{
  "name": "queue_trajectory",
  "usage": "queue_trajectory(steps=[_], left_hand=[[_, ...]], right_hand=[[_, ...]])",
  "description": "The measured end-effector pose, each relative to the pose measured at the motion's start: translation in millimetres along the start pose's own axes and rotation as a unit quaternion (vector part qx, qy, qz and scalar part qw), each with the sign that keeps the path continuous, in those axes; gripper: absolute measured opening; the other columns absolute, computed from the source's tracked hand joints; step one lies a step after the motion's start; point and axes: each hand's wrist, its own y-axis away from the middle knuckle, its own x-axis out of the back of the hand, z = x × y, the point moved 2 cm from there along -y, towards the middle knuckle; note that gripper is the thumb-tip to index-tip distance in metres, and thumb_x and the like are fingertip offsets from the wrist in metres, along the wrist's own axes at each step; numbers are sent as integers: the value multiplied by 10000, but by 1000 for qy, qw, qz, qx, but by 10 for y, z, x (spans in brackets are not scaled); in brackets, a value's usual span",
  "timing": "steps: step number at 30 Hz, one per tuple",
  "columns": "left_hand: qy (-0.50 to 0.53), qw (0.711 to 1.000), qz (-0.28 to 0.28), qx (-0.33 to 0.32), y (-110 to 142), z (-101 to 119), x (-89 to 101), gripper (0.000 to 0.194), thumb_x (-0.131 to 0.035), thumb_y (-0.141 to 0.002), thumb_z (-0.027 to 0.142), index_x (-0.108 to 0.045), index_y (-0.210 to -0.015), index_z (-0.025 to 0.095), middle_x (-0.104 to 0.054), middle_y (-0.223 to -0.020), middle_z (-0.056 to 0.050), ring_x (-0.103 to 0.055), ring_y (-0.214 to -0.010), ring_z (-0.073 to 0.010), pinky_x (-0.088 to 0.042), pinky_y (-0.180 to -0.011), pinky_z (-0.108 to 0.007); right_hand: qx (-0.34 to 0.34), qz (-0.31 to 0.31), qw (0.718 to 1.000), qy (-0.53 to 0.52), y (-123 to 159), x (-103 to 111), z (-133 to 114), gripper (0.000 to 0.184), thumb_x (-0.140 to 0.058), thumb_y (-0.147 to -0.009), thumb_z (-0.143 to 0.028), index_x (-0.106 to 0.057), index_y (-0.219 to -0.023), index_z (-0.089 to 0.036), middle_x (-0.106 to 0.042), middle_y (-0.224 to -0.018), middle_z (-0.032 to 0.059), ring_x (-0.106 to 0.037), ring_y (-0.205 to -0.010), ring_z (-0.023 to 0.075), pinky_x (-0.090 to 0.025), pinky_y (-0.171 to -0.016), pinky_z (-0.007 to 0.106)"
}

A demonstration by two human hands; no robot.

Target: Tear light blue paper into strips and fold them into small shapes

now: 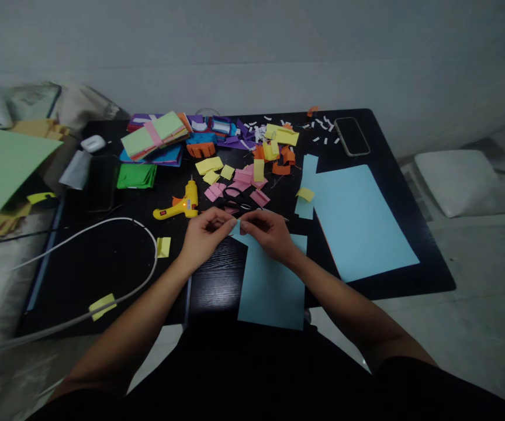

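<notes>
Between my fingertips is a small piece of light blue paper (237, 231), held over the near middle of the black table. My left hand (208, 234) pinches its left side with thumb and forefinger. On the other side, my right hand (267, 233) pinches it too, partly hiding it. Below my right hand lies a larger light blue sheet (274, 286), reaching the table's front edge. Black-handled scissors (234, 199) lie just beyond my hands, partly covered. A yellow glue gun (182, 203) with an orange light rests left of them.
Pink, yellow and orange paper pieces (244, 177) are scattered beyond the scissors. At right lie a blue strip (308, 175), a big blue sheet (364, 222) and a phone (351, 136). Stacked coloured paper (156, 137) sits at back left. A white cable (149, 231) loops across the left side.
</notes>
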Motion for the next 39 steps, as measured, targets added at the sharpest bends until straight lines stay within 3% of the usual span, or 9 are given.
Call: queue_trajectory(steps=[8,21,28,35,39], left_hand=[[-17,1000,13,-2,16,-20,1,218,-794,-803,388,-720,-787,183,-699,-676,-1,-585,-575,-113,-464,-549,-229],[-39,999,10,-23,20,24,4,230,-777,-840,403,-723,-799,183,-700,-678,-2,-597,-576,-114,-480,-548,-228],[-15,1000,14,-9,23,24,-3,298,-788,-828,475,-718,-810,186,-701,-694,-8,-615,-600,-129,-520,-574,-248],[24,999,11,26,5,-20,-7,303,-787,-827,476,-703,-828,185,-696,-729,-4,-612,-632,-133,-518,-620,-257],[11,1000,2,18,1,-21,6,264,-772,-847,442,-736,-902,187,-717,-774,-12,-621,-663,-133,-505,-622,-244]], right_hand=[[-13,5,1000,8,3,-17,46,308,-788,-838,-500,-736,-906,-205,-747,-851,32,-698,-760,161,-581,-747,304],[-4,8,1000,20,-11,-22,47,315,-783,-851,-504,-737,-904,-197,-755,-863,36,-695,-769,158,-580,-742,297],[-7,3,1000,-2,3,-31,63,244,-798,-839,-423,-733,-936,-208,-763,-899,32,-722,-817,161,-608,-797,313],[-41,-2,995,-93,2,-63,117,327,-849,-779,-429,-721,-984,-208,-772,-911,30,-749,-801,166,-640,-823,345],[-22,17,998,-59,-2,-30,99,263,-839,-794,-379,-755,-976,-209,-781,-935,33,-746,-831,166,-627,-836,338]])
